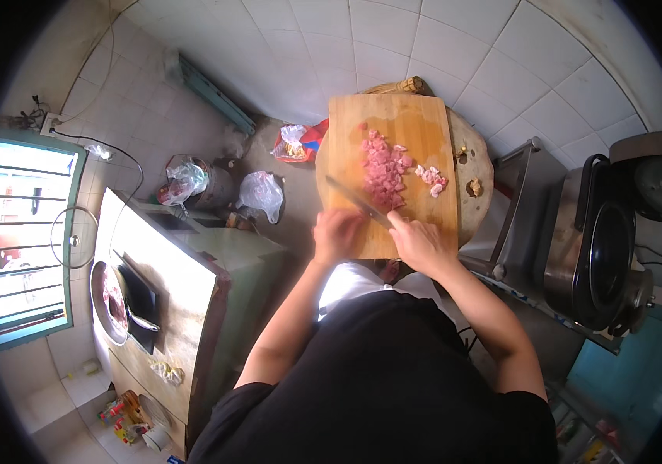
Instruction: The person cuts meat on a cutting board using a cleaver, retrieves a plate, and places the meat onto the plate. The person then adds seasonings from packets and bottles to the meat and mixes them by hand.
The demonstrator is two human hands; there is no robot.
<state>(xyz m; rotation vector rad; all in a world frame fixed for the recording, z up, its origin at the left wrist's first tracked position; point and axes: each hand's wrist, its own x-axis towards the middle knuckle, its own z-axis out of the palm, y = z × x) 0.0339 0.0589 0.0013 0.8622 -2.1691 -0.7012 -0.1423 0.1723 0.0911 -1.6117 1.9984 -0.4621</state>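
My right hand (421,240) grips the handle of a kitchen knife (357,200), its blade slanting up and left over a wooden cutting board (426,122). My left hand (337,232) is by the board's lower left edge, just below the blade. Its fingers are curled and blurred, and whether anything is between them does not show. A heap of diced pink raw meat (383,165) spreads down the middle of the board, partly beyond the blade. To its right sits a smaller pile of paler, fatty meat pieces (432,180).
Under the board is a worn round wooden top (476,156) with holes. Left stands a counter (180,325) bearing a bowl of meat (112,301). Plastic bags (261,196) lie on the floor. A metal stand (531,191) and a black-rimmed pot (612,255) are at right.
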